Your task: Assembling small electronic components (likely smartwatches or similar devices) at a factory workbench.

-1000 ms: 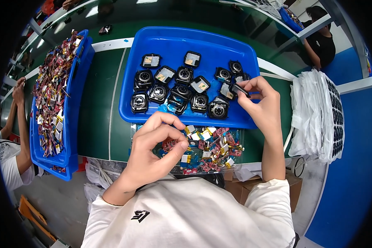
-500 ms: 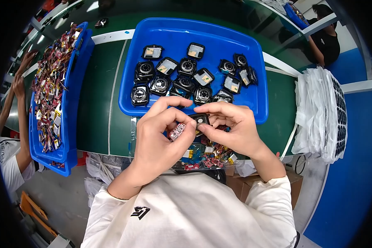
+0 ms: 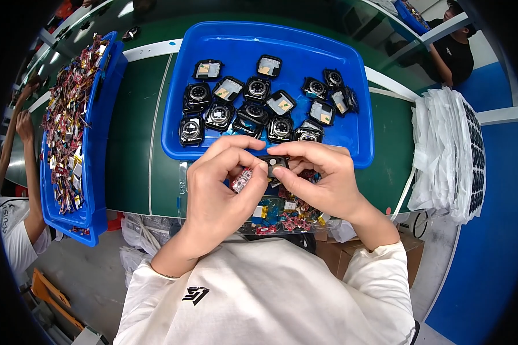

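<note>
My right hand grips a small black watch case between thumb and fingers, just in front of the blue tub. A pale round spot shows on the case. Close against its left edge, the thumb and index fingertips of my left hand are pinched together. A small red-and-white circuit board is tucked in the curled fingers of that hand. Part of the case and the lower fingers of both hands are hidden. Several black watch cases lie in the tub, some with round backs up, others showing pale insides.
Beneath my hands, a clear tray holds red boards and small batteries. To the left, a stacked blue bin is heaped with wired boards. White-wrapped trays are piled at right. Another person's arms reach in at far left.
The watch case has tipped flatter between my fingers, and the board in my left hand has turned slightly. Both hands stay in nearly the same place.
</note>
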Demonstrator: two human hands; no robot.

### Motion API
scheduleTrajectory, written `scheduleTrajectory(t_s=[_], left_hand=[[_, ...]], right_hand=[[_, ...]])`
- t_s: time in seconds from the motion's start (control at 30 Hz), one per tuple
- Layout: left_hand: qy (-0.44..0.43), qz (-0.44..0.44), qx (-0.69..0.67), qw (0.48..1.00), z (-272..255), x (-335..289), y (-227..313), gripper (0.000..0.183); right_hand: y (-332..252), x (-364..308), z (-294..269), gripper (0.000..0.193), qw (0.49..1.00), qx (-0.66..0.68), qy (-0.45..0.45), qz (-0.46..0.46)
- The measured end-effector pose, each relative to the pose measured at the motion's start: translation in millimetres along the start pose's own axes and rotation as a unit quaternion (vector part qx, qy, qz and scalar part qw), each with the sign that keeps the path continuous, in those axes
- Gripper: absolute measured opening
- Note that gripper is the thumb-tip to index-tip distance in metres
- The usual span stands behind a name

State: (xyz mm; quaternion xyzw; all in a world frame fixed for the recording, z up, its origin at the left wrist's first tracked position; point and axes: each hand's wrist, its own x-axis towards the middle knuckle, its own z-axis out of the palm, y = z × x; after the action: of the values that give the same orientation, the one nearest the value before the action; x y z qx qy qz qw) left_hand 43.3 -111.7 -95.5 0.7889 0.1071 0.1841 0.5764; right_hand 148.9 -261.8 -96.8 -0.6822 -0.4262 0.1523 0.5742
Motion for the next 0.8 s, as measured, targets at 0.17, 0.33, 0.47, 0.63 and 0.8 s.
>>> scheduleTrajectory(t_s=[0.17, 0.33, 0.47, 0.63, 0.8], left_hand=[[-0.003, 0.004, 0.005, 1.0, 1.4, -1.0, -1.7, 0.003], [0.022, 0.066, 0.029, 0.997, 7.1, -4.1, -4.6, 0.018], [0.018, 0.113, -0.041, 0.993, 14.4, -10.1, -8.4, 0.037], [0.032, -0.015, -0.168, 0.985, 5.9, -16.8, -0.7, 0.032], [-0.041, -0.091, -0.251, 0.963, -1.9, -13.7, -0.2, 0.015]], right_hand=[[-2.4, 0.2, 1.7, 0.019, 1.0, -0.02, 0.009, -0.008], [0.3, -2.6, 1.8, 0.013, 0.998, 0.01, 0.063, 0.011], [2.1, -1.5, -2.2, 0.011, 0.994, 0.011, 0.103, -0.021], [3.5, -3.0, -5.3, 0.015, 0.986, 0.108, 0.125, 0.037], [2.0, -3.8, -2.9, 0.014, 0.984, 0.143, 0.095, 0.049]])
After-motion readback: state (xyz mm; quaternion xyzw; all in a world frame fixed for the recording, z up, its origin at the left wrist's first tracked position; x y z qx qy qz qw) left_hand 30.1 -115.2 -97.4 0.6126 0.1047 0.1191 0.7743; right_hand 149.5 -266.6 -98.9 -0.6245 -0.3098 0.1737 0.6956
